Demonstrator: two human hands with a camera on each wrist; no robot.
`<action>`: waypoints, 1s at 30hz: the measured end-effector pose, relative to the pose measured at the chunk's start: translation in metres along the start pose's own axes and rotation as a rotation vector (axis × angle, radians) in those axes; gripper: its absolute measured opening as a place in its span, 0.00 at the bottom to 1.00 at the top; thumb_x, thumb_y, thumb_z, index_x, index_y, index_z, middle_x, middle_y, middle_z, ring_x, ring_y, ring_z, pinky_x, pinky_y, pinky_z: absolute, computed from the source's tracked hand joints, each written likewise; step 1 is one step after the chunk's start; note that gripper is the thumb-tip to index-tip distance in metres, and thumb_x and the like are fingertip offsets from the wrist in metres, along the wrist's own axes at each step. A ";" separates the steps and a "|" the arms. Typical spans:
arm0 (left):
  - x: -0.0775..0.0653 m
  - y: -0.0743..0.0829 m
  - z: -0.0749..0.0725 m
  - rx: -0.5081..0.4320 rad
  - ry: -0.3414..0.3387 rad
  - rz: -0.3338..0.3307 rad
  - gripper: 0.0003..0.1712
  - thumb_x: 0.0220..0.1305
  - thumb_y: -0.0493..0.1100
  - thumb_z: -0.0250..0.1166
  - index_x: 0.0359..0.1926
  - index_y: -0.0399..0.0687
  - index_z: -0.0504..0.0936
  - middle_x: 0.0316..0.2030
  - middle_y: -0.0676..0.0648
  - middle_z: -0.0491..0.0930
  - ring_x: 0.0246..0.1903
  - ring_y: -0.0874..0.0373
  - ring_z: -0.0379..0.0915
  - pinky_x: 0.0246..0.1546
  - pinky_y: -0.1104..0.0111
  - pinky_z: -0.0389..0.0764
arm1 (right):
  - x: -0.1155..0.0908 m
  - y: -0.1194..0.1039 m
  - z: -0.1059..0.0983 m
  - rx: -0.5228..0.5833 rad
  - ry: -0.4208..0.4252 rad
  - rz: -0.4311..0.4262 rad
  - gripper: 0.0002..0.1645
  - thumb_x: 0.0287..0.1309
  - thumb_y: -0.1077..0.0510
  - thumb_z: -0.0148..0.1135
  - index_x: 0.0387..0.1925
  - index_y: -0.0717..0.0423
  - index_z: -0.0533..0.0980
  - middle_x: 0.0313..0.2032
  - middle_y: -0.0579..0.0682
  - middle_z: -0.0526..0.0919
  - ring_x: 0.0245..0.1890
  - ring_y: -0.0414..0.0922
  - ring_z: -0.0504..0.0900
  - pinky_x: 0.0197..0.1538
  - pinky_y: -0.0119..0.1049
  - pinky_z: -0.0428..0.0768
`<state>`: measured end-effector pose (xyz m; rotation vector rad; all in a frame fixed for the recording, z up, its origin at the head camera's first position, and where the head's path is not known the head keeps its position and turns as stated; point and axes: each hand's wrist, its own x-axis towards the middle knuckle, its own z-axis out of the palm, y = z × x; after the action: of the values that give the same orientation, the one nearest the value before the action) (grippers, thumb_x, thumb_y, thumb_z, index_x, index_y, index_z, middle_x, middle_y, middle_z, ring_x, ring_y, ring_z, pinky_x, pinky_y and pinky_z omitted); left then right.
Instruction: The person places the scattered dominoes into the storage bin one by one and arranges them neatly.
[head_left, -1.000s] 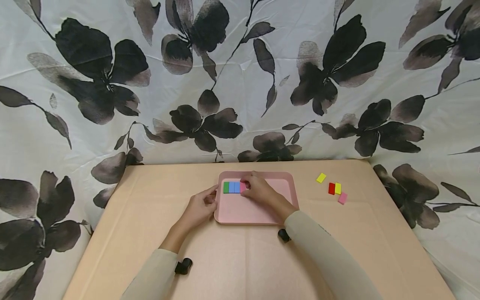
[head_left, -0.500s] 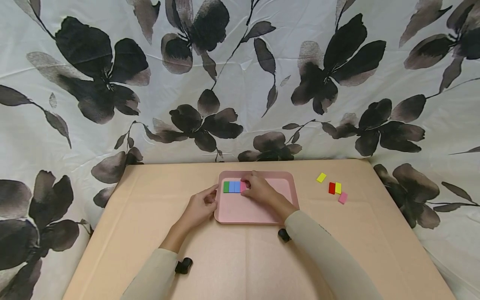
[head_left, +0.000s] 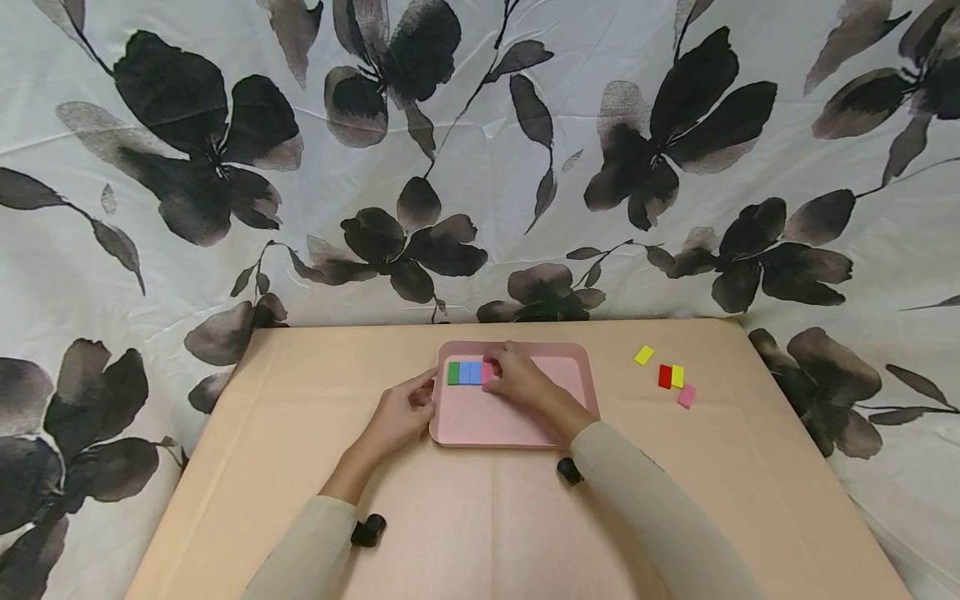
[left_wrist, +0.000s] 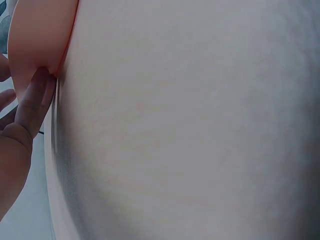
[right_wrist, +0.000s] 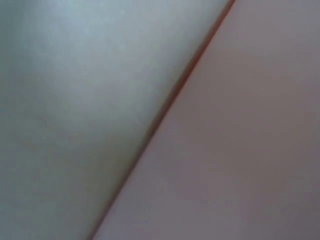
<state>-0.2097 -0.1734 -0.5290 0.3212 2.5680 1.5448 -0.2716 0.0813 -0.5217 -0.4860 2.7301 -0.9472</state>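
A shallow pink tray [head_left: 517, 417] lies on the table, seen in the head view. Inside it, a row of small flat tiles runs left to right: a green tile [head_left: 453, 373], two blue tiles [head_left: 470, 373] and a pink tile [head_left: 487, 372]. The fingers of my right hand [head_left: 521, 379] pinch that pink tile at the row's right end, partly covering it. At the tray's left edge, my left hand [head_left: 401, 414] grips the rim, thumb and fingers about it; the left wrist view shows the thumb against the tray's side. In the right wrist view only tray and table show.
Right of the tray lie loose tiles: a yellow tile [head_left: 643, 355], a red tile [head_left: 665, 377], another yellow tile [head_left: 677, 377] and a pink tile [head_left: 686, 396]. The tan table [head_left: 480, 533] ends at a floral cloth [head_left: 480, 167] behind.
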 end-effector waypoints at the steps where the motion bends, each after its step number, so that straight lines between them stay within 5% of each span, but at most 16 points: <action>1: 0.000 0.000 0.000 -0.002 -0.002 0.000 0.36 0.62 0.32 0.64 0.73 0.44 0.73 0.55 0.40 0.84 0.39 0.57 0.79 0.31 0.74 0.79 | -0.001 0.000 -0.001 0.003 0.000 0.005 0.26 0.55 0.56 0.78 0.52 0.61 0.79 0.41 0.54 0.74 0.41 0.44 0.72 0.44 0.35 0.72; 9: 0.000 0.004 -0.001 0.008 0.000 -0.014 0.36 0.62 0.32 0.65 0.73 0.46 0.73 0.55 0.41 0.84 0.39 0.56 0.79 0.31 0.74 0.79 | -0.016 -0.005 -0.022 0.113 0.003 0.048 0.32 0.55 0.58 0.78 0.61 0.60 0.78 0.45 0.52 0.77 0.43 0.45 0.77 0.48 0.37 0.80; 17: 0.000 0.004 -0.002 0.016 0.001 -0.028 0.36 0.62 0.33 0.64 0.73 0.46 0.73 0.54 0.41 0.84 0.40 0.56 0.79 0.31 0.74 0.78 | -0.045 -0.001 -0.058 0.142 0.066 -0.024 0.34 0.55 0.59 0.78 0.62 0.63 0.78 0.53 0.61 0.80 0.47 0.48 0.83 0.55 0.43 0.84; 21: 0.000 0.004 -0.001 0.017 -0.005 -0.018 0.36 0.62 0.32 0.64 0.73 0.45 0.72 0.54 0.40 0.84 0.40 0.56 0.78 0.33 0.74 0.79 | -0.060 0.011 -0.080 0.128 0.134 -0.039 0.34 0.54 0.59 0.79 0.61 0.64 0.78 0.50 0.60 0.82 0.46 0.49 0.84 0.54 0.45 0.85; 30: -0.002 0.005 -0.001 0.021 -0.003 -0.029 0.36 0.62 0.33 0.64 0.73 0.46 0.73 0.54 0.41 0.84 0.40 0.56 0.78 0.34 0.74 0.79 | -0.094 0.056 -0.120 0.120 0.230 0.084 0.33 0.57 0.58 0.76 0.64 0.61 0.76 0.54 0.60 0.82 0.49 0.53 0.84 0.56 0.50 0.84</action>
<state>-0.2077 -0.1721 -0.5240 0.2872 2.5762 1.5075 -0.2343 0.2253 -0.4558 -0.2516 2.8440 -1.2041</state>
